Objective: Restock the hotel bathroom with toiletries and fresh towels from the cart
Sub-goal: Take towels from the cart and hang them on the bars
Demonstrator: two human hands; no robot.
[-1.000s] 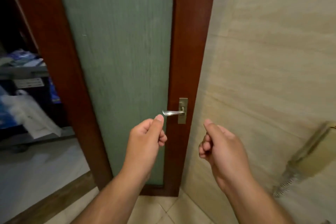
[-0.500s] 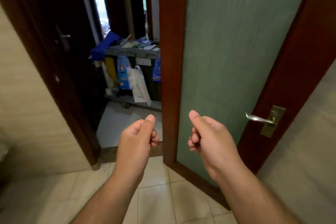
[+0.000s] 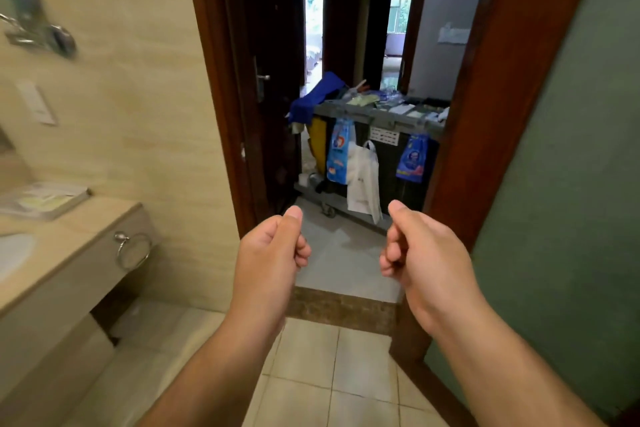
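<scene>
Beige bathroom tile fills my view, green door (image 3: 571,201) open at right, vanity counter (image 3: 79,236) at left. Through the doorway I see the cart (image 3: 381,118) in the hall, bags (image 3: 362,180) hanging from it. Left hand (image 3: 273,253) and right hand (image 3: 422,253) hover curled into fists, empty.

Much around the doorway is cut off or too soft to read.

The cart (image 3: 377,118) loses its right end behind the door (image 3: 502,97), and the items on its top are too small to name. A blurred metal wall fixture (image 3: 31,28) and the sink (image 3: 14,250) are cut by the left edge. The tray (image 3: 45,198) on the surface (image 3: 86,229) is smeared, its contents unreadable. The left hand (image 3: 273,253) and right hand (image 3: 422,253) curl so that their fingertips are hidden against the palms.
</scene>
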